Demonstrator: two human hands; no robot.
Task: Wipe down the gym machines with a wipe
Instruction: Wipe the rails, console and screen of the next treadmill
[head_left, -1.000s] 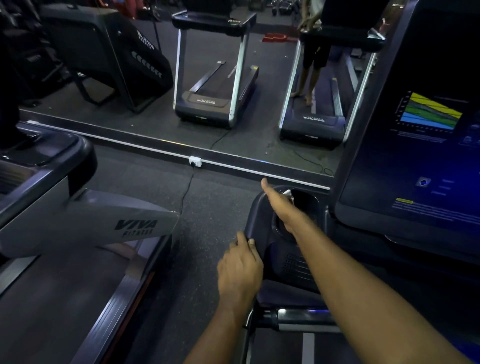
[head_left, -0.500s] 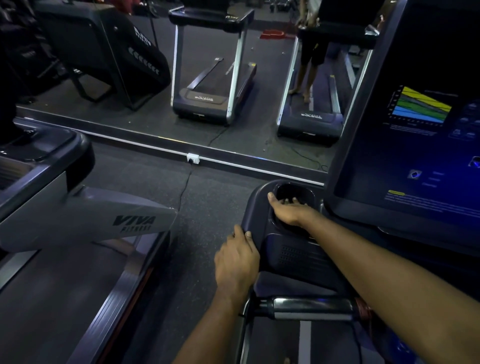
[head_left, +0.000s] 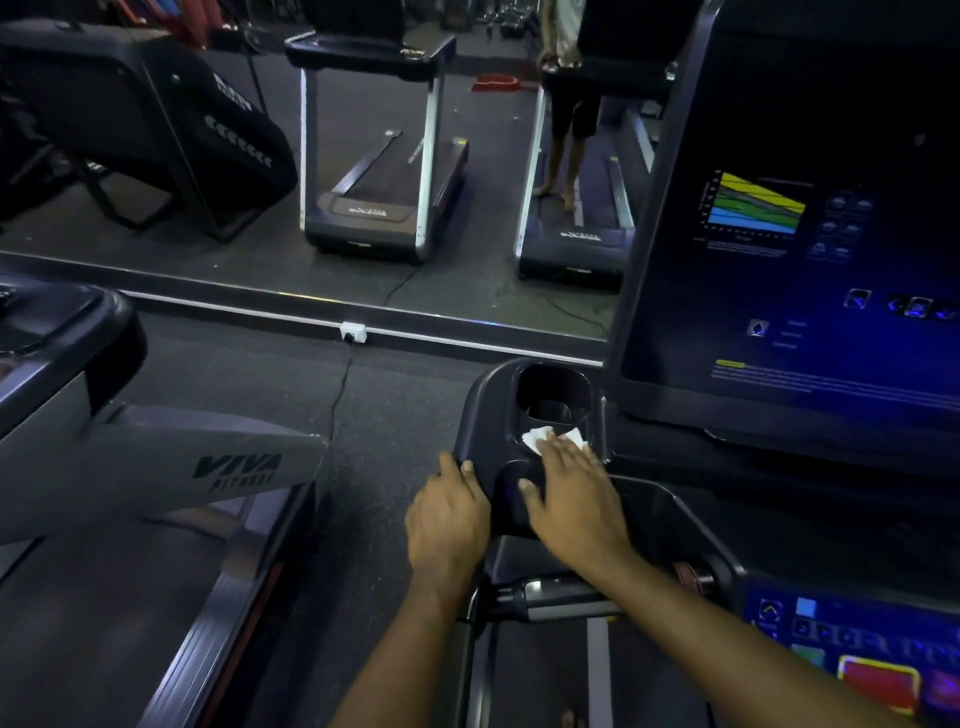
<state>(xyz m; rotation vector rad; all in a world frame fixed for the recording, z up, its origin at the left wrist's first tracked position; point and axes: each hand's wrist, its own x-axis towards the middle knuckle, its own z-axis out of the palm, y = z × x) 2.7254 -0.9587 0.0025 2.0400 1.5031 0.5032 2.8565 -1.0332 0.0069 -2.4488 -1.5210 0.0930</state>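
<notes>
A white wipe (head_left: 540, 437) lies on the dark treadmill console (head_left: 480, 410), just below the cup holder (head_left: 553, 397). My right hand (head_left: 574, 491) lies flat on the wipe with straight fingers, pressing it onto the console; only the wipe's far corners show past the fingertips. My left hand (head_left: 447, 519) grips the console's left edge, with its thumb hooked over the rim. The treadmill's screen (head_left: 795, 249) rises at the right with a coloured chart on it.
A second treadmill marked VIVA (head_left: 156, 467) stands close on the left. A wall mirror (head_left: 291, 171) ahead reflects treadmills and a person's legs. A white socket (head_left: 353, 331) with a cable sits at its base. A lit control panel (head_left: 857, 654) is at lower right.
My right hand has come out of the cup holder and drawn back toward me, now flat on the console with the wipe showing under it. My left hand stays on the console edge.
</notes>
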